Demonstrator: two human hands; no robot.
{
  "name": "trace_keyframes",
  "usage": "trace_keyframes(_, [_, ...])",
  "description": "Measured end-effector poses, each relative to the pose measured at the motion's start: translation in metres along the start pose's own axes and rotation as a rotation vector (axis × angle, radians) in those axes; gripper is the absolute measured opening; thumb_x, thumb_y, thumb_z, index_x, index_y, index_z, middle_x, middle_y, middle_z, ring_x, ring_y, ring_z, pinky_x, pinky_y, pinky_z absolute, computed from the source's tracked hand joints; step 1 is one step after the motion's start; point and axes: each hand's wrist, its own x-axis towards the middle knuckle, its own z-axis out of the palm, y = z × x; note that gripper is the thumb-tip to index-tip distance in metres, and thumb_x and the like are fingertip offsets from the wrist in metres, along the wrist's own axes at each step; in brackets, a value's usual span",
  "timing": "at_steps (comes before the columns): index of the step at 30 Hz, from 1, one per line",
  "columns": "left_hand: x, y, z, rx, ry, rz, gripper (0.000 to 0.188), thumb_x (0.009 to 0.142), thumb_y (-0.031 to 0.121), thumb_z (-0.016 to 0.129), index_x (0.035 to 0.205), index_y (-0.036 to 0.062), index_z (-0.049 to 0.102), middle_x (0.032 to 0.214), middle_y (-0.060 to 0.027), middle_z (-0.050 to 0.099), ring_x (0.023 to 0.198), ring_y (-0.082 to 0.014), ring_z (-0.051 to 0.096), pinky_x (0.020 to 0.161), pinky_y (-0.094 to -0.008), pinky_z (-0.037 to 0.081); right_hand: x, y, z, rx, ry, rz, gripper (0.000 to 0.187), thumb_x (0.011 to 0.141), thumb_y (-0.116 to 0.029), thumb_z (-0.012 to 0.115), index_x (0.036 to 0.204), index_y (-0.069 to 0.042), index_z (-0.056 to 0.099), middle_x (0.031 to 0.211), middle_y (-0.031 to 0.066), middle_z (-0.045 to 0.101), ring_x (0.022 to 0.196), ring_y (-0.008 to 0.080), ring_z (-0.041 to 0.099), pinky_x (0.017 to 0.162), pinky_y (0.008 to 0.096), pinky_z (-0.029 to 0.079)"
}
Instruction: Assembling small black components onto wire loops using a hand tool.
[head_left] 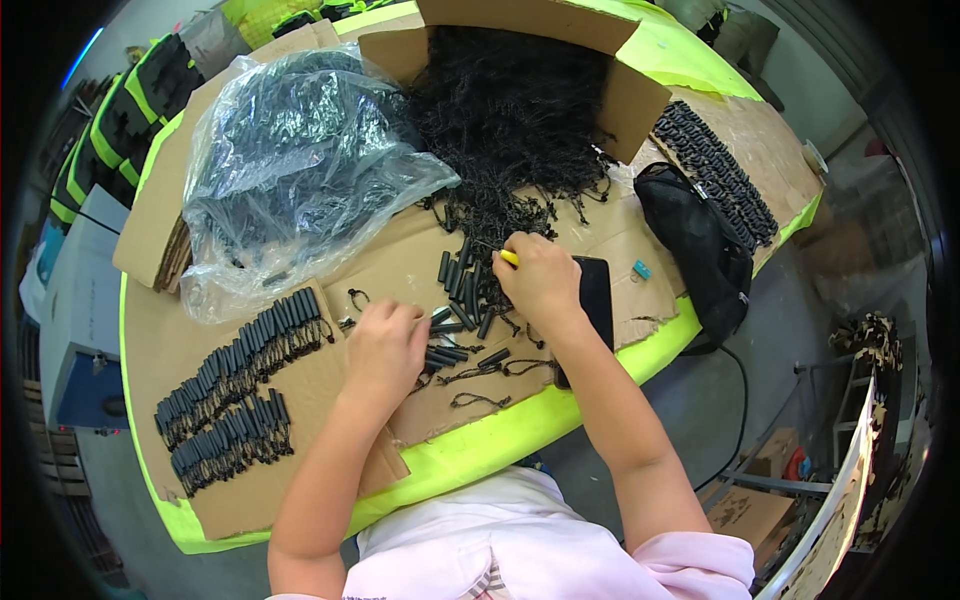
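Note:
My right hand (538,280) is closed around a small yellow tool (510,257), of which only a short end shows. It is over a loose pile of short black tubes (461,280), beside a tangle of thin black cords (490,225). My left hand (385,345) is closed in a pinch near the cardboard's middle; what its fingers hold, if anything, is hidden. More black tubes and a cord loop (480,400) lie between the hands and in front of them. Left of my left hand, tubes with cord loops (235,365) are laid out in neat rows on cardboard.
A clear plastic bag (300,170) of dark items and an open cardboard box (530,12) spilling black cords stand at the back. A black phone-like slab (594,310) lies beside my right wrist. Rightward are a black pouch (695,240), a teal clip (641,270) and rows of black pieces (715,170).

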Motion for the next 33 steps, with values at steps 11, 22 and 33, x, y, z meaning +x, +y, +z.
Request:
trace_keyframes(11, [0.021,0.009,0.017,0.141,-0.324,0.067,0.013,0.075,0.006,0.056,0.088,0.003,0.059,0.081,-0.014,0.057,0.082,-0.0319,0.056,0.071,-0.0404,0.046,0.005,0.003,0.005,-0.033,0.02,-0.098,0.017,0.075,-0.022,0.059,0.08,-0.005,0.058,0.083,0.0099,0.055,0.066,0.0309,0.06,0.058,0.041,0.049])
trace_keyframes(22, [0.026,0.001,0.018,0.112,-0.324,-0.001,0.026,0.072,0.005,0.056,0.097,0.0029,0.06,0.082,-0.0157,0.058,0.08,-0.0331,0.057,0.072,-0.0411,0.047,-0.009,0.006,-0.03,1.0,0.204,0.083,0.007,0.074,-0.003,0.059,0.073,0.002,0.055,0.085,0.0058,0.06,0.056,0.0032,0.043,0.05,0.0187,0.035])
trace_keyframes(33, [-0.029,0.022,-0.031,-0.923,-0.203,-0.475,0.023,0.078,0.001,0.056,0.1,0.0014,0.055,0.071,0.0038,0.049,0.059,-0.0019,0.045,0.05,-0.0159,0.038,-0.066,0.0,-0.066,0.461,0.34,-0.267,0.01,0.063,0.002,0.058,0.066,-0.001,0.049,0.115,0.0167,0.055,0.056,0.0132,0.053,0.049,0.0224,0.042])
